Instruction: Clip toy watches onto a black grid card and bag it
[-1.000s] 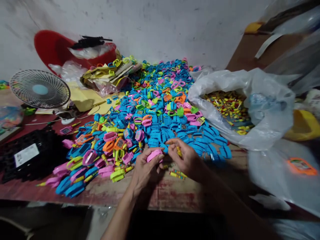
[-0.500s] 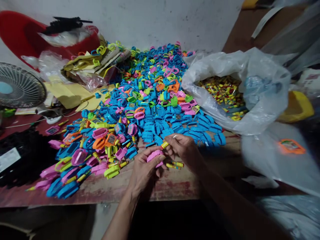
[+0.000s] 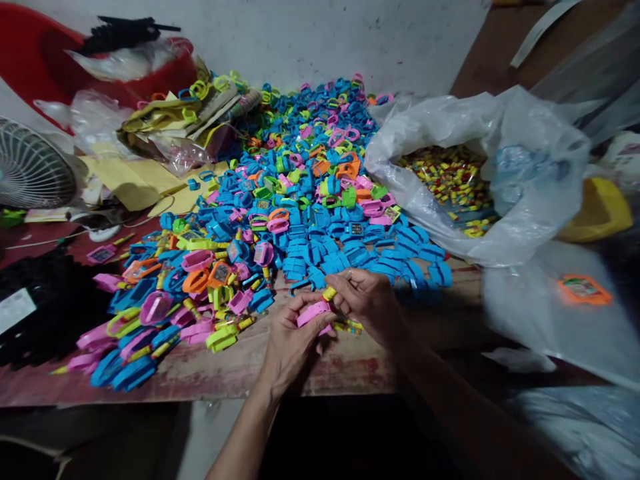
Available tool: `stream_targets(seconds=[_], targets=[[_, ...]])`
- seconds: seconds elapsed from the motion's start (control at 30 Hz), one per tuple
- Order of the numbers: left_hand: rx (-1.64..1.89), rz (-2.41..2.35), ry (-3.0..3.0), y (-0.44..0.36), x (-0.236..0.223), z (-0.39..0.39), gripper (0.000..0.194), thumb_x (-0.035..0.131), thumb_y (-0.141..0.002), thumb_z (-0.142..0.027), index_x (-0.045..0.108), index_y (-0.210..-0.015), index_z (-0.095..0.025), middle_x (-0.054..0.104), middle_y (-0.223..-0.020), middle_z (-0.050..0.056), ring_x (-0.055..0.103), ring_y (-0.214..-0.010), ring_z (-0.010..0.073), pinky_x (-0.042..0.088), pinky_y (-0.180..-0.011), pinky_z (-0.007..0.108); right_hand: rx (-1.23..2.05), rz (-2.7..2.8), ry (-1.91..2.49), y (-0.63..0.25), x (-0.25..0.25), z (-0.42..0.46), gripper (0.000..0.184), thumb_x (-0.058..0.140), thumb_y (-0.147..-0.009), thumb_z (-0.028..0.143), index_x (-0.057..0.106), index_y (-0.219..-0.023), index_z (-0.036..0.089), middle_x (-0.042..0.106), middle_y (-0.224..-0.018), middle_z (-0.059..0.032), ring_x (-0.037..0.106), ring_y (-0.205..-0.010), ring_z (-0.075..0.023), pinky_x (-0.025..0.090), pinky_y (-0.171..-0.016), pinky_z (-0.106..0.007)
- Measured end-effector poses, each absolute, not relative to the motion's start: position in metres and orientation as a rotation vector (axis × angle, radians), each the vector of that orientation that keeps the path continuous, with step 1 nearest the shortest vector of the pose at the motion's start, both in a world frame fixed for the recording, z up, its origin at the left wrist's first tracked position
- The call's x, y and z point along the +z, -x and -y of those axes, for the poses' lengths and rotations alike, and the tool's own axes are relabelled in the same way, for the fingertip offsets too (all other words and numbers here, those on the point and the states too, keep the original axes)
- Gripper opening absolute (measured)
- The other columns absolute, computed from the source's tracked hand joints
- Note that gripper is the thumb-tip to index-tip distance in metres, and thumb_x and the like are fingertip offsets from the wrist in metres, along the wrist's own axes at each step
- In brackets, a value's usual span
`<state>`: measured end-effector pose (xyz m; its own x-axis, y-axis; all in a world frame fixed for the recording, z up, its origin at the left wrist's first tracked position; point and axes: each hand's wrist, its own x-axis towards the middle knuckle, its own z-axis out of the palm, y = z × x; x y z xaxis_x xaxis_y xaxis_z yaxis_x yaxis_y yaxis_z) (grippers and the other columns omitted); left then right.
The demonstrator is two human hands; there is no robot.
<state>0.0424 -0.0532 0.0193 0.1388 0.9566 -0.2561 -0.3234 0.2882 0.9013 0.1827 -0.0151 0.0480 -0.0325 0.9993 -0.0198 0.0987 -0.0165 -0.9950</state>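
Note:
My left hand (image 3: 290, 340) is closed around a pink toy watch (image 3: 313, 313) near the table's front edge. Fingers of my right hand (image 3: 374, 303) pinch a small yellow tube (image 3: 329, 293), whose lower end is at the top of the pink watch; whether it sits inside cannot be seen. A few more yellow tubes (image 3: 349, 326) lie on the table below my right hand, partly hidden by it. Just beyond both hands, blue toy watches (image 3: 325, 257) lie in a thick spread.
A large heap of coloured toy watches (image 3: 235, 220) covers the table back to the wall. An open plastic bag (image 3: 525, 227) of small tubes (image 3: 450, 187) stands right. Left are a fan (image 3: 30, 167), a black bundle (image 3: 45, 300) and yellow paper (image 3: 135, 183). A bare wooden strip (image 3: 225, 373) runs along the front.
My right hand has turned and brought the yellow tube lower, against the pink watch. My left hand still holds the watch, slightly shifted right. The view has moved a little.

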Motion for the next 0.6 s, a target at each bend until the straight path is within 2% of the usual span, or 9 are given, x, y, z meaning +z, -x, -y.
stream_targets(seconds=[0.17,0.37,0.5,0.6], targets=[[1.092,-1.000,-0.777,-0.043,0.017,0.056,0.041,0.080,-0.075,-0.034,0.065,-0.109,-0.017,0.072,-0.081,0.003,0.065,-0.061,0.0112,0.055,-0.059,0.022,1.159,1.245,1.296,-0.180,0.049,0.019,0.039,0.065,-0.079,0.053,0.057,-0.058,0.020,0.055,-0.046,0.0021,0.044,-0.036,-0.0096,0.032,-0.036,-0.023],[1.121,-0.974,-0.831,-0.045,0.013,0.059,0.032,0.080,-0.076,-0.033,0.068,-0.102,-0.017,0.070,-0.073,0.001,0.065,-0.058,0.0115,0.051,-0.053,0.020,1.113,1.247,1.320,-0.179,0.046,0.024,0.042,0.064,-0.079,0.054,0.057,-0.055,0.021,0.055,-0.044,0.0017,0.043,-0.034,-0.0096,0.033,-0.035,-0.023],[1.185,-1.001,-0.853,-0.051,0.008,0.061,0.031,0.079,-0.076,-0.033,0.069,-0.101,-0.018,0.072,-0.078,0.002,0.064,-0.057,0.0108,0.047,-0.048,0.018,1.062,1.221,1.344,-0.178,0.046,0.026,0.043,0.064,-0.079,0.053,0.053,-0.052,0.021,0.055,-0.044,0.0016,0.044,-0.036,-0.0092,0.033,-0.037,-0.022],[1.172,-1.028,-0.842,-0.054,0.012,0.062,0.032,0.080,-0.074,-0.035,0.069,-0.099,-0.019,0.071,-0.081,0.001,0.063,-0.057,0.0103,0.050,-0.052,0.020,1.045,1.247,1.378,-0.179,0.047,0.028,0.040,0.065,-0.079,0.051,0.055,-0.056,0.020,0.057,-0.048,0.0016,0.048,-0.041,-0.0098,0.034,-0.040,-0.022]])
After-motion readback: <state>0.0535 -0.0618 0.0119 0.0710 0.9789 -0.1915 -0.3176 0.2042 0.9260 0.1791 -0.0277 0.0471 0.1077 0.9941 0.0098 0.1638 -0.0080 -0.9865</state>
